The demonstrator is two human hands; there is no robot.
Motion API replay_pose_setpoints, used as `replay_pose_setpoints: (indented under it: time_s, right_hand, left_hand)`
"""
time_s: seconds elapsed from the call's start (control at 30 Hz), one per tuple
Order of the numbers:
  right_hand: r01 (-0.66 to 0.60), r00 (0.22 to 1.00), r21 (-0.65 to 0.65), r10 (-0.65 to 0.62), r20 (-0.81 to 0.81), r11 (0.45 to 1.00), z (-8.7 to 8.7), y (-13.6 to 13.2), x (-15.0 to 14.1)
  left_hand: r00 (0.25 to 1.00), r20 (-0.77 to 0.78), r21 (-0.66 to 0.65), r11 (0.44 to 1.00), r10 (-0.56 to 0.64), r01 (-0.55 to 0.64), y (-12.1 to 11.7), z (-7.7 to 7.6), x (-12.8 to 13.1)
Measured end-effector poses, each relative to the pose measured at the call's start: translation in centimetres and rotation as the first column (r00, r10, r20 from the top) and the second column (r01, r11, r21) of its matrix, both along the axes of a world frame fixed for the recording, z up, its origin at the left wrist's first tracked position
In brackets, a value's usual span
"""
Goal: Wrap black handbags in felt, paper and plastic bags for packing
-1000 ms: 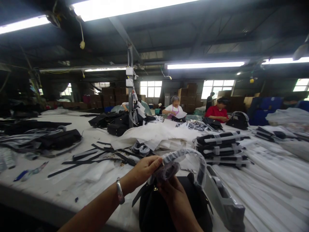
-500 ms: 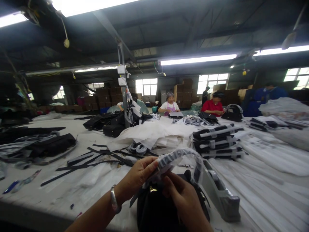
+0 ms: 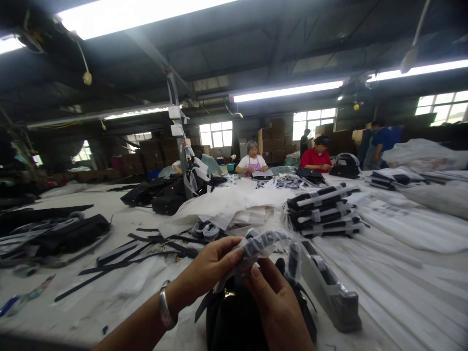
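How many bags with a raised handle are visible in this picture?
2: the near bag, below the left hand and right hand, and the far bag, beside the person in red. Others may be hidden.

Bag [image 3: 234, 317] cut off by bottom edge, its front partly covered by right grip [image 3: 278, 300]; left end of handle [image 3: 270, 240] hidden at left grip [image 3: 215, 263]; lamp [image 3: 139, 15] cropped at top; person [image 3: 177, 167] behind pole [image 3: 172, 90] mostly obscured; dark speck [image 3: 105, 330] on surface [image 3: 80, 312] too small to identify.

Left fingers [image 3: 231, 258] pinch beside curled right fingers [image 3: 261, 282].
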State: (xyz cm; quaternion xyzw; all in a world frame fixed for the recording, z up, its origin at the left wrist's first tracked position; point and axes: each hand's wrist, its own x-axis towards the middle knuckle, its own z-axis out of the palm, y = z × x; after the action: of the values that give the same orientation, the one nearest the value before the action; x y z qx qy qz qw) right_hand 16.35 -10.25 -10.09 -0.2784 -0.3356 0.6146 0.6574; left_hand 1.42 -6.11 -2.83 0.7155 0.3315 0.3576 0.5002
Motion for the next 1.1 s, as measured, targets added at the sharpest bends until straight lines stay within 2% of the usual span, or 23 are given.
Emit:
replay_pose_setpoints:
  time_s: [0.13, 0.2, 0.27, 0.37, 0.47, 0.57, 0.63, 0.7, 0.77, 0.8, 0.83, 0.87, 0.9, 0.93, 1.0, 1.1]
  right_hand:
    - [0.018, 0.971, -0.063, -0.033, -0.237, 0.998, -2.1, -0.2, -0.6]
    - [-0.007, 0.954, -0.087, -0.019, -0.299, 0.996, -2.7, -0.5, -0.7]
    - [0.012, 0.947, -0.11, -0.046, -0.318, 0.994, -2.6, -1.0, -0.9]
    - [0.092, 0.941, -0.119, -0.125, -0.315, 0.989, -1.7, -1.7, -1.4]
    - [0.122, 0.969, -0.076, -0.135, -0.206, 0.99, -1.0, -2.4, -1.5]
    - [0.135, 0.987, 0.025, -0.137, 0.083, 0.99, -0.8, -3.3, 0.0]
    - [0.205, 0.948, 0.085, -0.22, 0.231, 0.975, -0.6, -3.5, 2.4]
    - [0.372, 0.891, 0.123, -0.391, 0.229, 0.92, -0.2, -2.7, 5.6]
    - [0.56, 0.807, 0.156, -0.579, 0.12, 0.814, 0.2, -0.4, 9.1]
    - [0.616, 0.761, 0.193, -0.64, 0.108, 0.764, 0.3, 1.4, 10.6]
    - [0.646, 0.705, 0.247, -0.689, 0.17, 0.722, 0.3, 3.7, 11.9]
    - [0.599, 0.645, 0.321, -0.679, 0.349, 0.734, 0.2, 6.3, 12.8]
    - [0.47, 0.529, 0.388, -0.605, 0.596, 0.793, -0.2, 9.0, 13.4]
    - [0.353, 0.483, 0.38, -0.514, 0.709, 0.855, -0.8, 11.9, 13.7]
    - [0.156, 0.391, 0.329, -0.364, 0.845, 0.931, -2.3, 17.3, 13.3]
    - [-0.06, 0.155, 0.215, -0.204, 0.967, 0.975, -5.3, 23.9, 11.3]
  left_hand:
    - [0.986, -0.134, 0.073, 0.991, -0.101, 0.111, 0.2, 1.3, 0.7]
    - [0.966, -0.179, 0.064, 0.977, -0.187, 0.201, 0.4, 1.7, 0.8]
    - [0.949, -0.193, 0.025, 0.966, -0.249, 0.258, 0.4, 2.0, 0.8]
    - [0.954, -0.154, -0.047, 0.966, -0.259, 0.255, 0.3, 2.2, 0.8]
    - [0.973, -0.076, -0.139, 0.968, -0.22, 0.208, 0.1, 1.9, 0.6]
    - [0.988, -0.024, -0.158, 0.976, -0.155, 0.149, 0.0, 1.3, 0.0]
    - [0.994, 0.0, -0.166, 0.98, -0.108, 0.106, 0.0, 0.8, -0.7]
    - [0.999, 0.009, -0.198, 0.979, -0.052, 0.052, 0.1, 0.4, -1.6]
    - [1.0, 0.019, -0.225, 0.974, 0.005, 0.0, 0.3, 0.0, -2.4]
    - [0.999, 0.032, -0.236, 0.972, 0.028, -0.019, 0.4, -0.1, -2.8]
    - [0.998, 0.051, -0.249, 0.968, 0.045, -0.031, 0.5, -0.3, -3.0]
    - [0.995, 0.073, -0.268, 0.962, 0.061, -0.04, 0.6, -0.4, -3.1]
    - [0.993, 0.091, -0.292, 0.955, 0.077, -0.047, 0.7, -0.6, -3.2]
    - [0.99, 0.106, -0.313, 0.948, 0.092, -0.055, 0.7, -0.8, -3.3]
    - [0.986, 0.121, -0.337, 0.939, 0.117, -0.07, 0.8, -1.2, -3.3]
    - [0.986, 0.118, -0.317, 0.945, 0.117, -0.074, 1.2, -2.1, -3.5]
